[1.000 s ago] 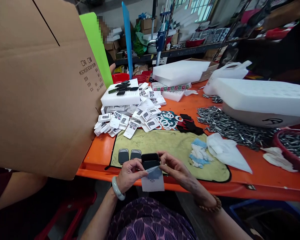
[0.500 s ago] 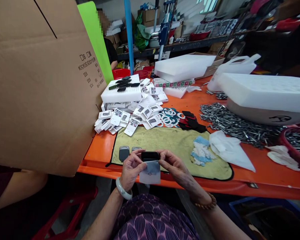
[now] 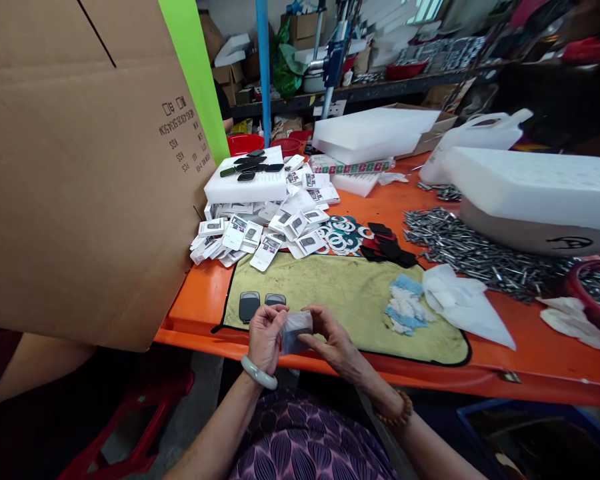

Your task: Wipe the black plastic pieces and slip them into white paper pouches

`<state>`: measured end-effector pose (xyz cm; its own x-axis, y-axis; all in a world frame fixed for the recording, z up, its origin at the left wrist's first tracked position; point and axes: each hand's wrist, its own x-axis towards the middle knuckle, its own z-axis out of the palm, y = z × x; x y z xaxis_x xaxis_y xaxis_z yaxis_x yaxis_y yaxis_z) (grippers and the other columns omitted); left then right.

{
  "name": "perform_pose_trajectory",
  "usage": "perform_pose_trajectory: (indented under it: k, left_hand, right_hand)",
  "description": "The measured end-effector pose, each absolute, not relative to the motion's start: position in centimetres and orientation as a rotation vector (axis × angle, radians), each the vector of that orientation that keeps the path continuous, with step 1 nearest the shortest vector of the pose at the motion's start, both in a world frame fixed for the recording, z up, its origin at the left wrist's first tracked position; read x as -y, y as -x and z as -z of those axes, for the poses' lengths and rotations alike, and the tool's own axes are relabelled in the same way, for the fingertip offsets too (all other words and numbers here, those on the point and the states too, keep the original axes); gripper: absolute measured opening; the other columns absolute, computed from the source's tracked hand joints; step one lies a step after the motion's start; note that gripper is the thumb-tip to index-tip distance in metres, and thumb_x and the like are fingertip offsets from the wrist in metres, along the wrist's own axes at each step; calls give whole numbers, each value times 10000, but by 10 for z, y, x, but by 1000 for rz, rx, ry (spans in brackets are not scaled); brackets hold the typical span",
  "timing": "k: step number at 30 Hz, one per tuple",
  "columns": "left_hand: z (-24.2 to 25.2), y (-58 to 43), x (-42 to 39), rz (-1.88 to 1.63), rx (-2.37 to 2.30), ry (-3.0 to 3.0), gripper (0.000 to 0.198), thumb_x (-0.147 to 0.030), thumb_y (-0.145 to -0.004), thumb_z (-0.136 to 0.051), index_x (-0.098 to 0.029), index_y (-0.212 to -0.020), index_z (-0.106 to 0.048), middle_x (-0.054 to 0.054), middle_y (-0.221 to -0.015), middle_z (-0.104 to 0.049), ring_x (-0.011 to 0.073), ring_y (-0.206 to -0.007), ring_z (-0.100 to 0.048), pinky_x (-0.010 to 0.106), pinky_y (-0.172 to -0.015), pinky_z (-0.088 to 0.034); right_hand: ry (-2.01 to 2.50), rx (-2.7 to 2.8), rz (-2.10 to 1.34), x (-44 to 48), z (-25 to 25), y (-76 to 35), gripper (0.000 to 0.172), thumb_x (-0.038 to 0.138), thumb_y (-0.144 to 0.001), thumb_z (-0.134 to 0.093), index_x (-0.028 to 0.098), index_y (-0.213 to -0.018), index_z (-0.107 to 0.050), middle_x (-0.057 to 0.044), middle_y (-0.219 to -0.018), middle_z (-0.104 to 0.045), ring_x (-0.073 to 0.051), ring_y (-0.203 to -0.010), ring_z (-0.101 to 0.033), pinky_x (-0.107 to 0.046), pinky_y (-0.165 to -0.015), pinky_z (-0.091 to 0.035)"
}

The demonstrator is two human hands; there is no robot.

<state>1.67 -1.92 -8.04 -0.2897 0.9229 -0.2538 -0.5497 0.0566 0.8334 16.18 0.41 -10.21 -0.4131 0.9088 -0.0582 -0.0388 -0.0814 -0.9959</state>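
Observation:
Between my hands is a small translucent pouch (image 3: 297,325) with something dark inside its lower part. My left hand (image 3: 266,335) pinches the pouch's left edge between thumb and fingers. On the right side, my right hand (image 3: 334,343) holds it with the thumb in front and the fingers behind. Both hands are above the front edge of a yellow-green mat (image 3: 340,287). Just beyond my left hand, a dark rounded-square piece (image 3: 249,307) and a similar piece (image 3: 275,299) lie on the mat.
White printed boxes (image 3: 265,252) pile up behind the mat, beside white rings (image 3: 341,233) and black pouches (image 3: 387,245). A blue-white cloth (image 3: 405,305) lies at right. Metal parts (image 3: 480,253) heap farther right. A large cardboard box (image 3: 90,187) blocks the left.
The black piece that stuck out of the pouch's top is now down inside it. My hands have lifted and turned the pouch slightly. The view has shifted a little.

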Motion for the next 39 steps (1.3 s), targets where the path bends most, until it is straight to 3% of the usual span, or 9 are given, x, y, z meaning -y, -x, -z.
perform_pose_trajectory:
  k: [7,10,15,18,22,26,34,39]
  left_hand:
    - [89,1,12,-1534,-1191,-394,462,-420,-501,-875,-154,-764,-602,44,-977,-658,138,-792,-644,282,-749,-503]
    - [90,14,14,-1533,-1279,-396,488,-459,-493,-866,-147,-761,-603,40,-934,-666,126,-747,-649,281,-740,-518]
    - [93,23,21,-1526,-1357,-426,478,-466,-504,-862,-140,-754,-616,35,-879,-681,117,-704,-646,258,-697,-524]
    - [95,23,24,-1501,-1363,-407,492,-459,-475,-875,-136,-747,-623,38,-866,-689,123,-694,-648,256,-681,-526]
    - [96,18,26,-1468,-1350,-400,493,-450,-464,-885,-138,-752,-634,32,-852,-699,121,-695,-648,248,-686,-527]
    - [96,10,26,-1440,-1329,-457,468,-459,-515,-867,-140,-777,-649,29,-865,-697,117,-710,-649,235,-693,-528]
    - [94,5,25,-1379,-1355,-511,470,-471,-497,-869,-132,-749,-662,36,-841,-694,124,-695,-647,240,-677,-533]
    - [92,4,25,-1370,-1366,-514,463,-467,-496,-866,-133,-741,-660,44,-842,-694,132,-694,-647,249,-673,-534]
  right_hand:
    - [1214,1096,-1665,-44,136,-171,510,455,-630,-739,242,-979,-432,50,-677,-613,-146,-564,-575,-268,-536,-459]
    - [1337,1163,-1545,-62,146,-172,444,423,-646,-690,232,-966,-449,56,-654,-589,-152,-556,-560,-275,-526,-452]
    - [1447,1544,-955,-69,154,-182,246,329,-737,-578,199,-943,-541,-42,-863,-609,-190,-738,-575,-357,-712,-488]
    - [1515,1671,-495,-72,151,-219,206,320,-833,-500,175,-948,-589,-111,-957,-614,-235,-898,-557,-408,-845,-446]
    - [1917,1614,-7,-77,147,-299,276,295,-883,-434,134,-922,-655,-167,-990,-622,-288,-954,-509,-450,-848,-373]
    - [2186,1495,258,-83,156,-368,299,281,-869,-452,117,-871,-702,-195,-1091,-614,-342,-1036,-457,-478,-835,-309]
    - [2285,1540,220,-91,180,-405,240,267,-791,-523,117,-843,-703,-179,-1075,-616,-339,-1057,-421,-462,-832,-281]
    - [2322,1246,33,-99,181,-405,188,279,-714,-546,143,-748,-673,-168,-985,-610,-324,-963,-443,-448,-780,-311]
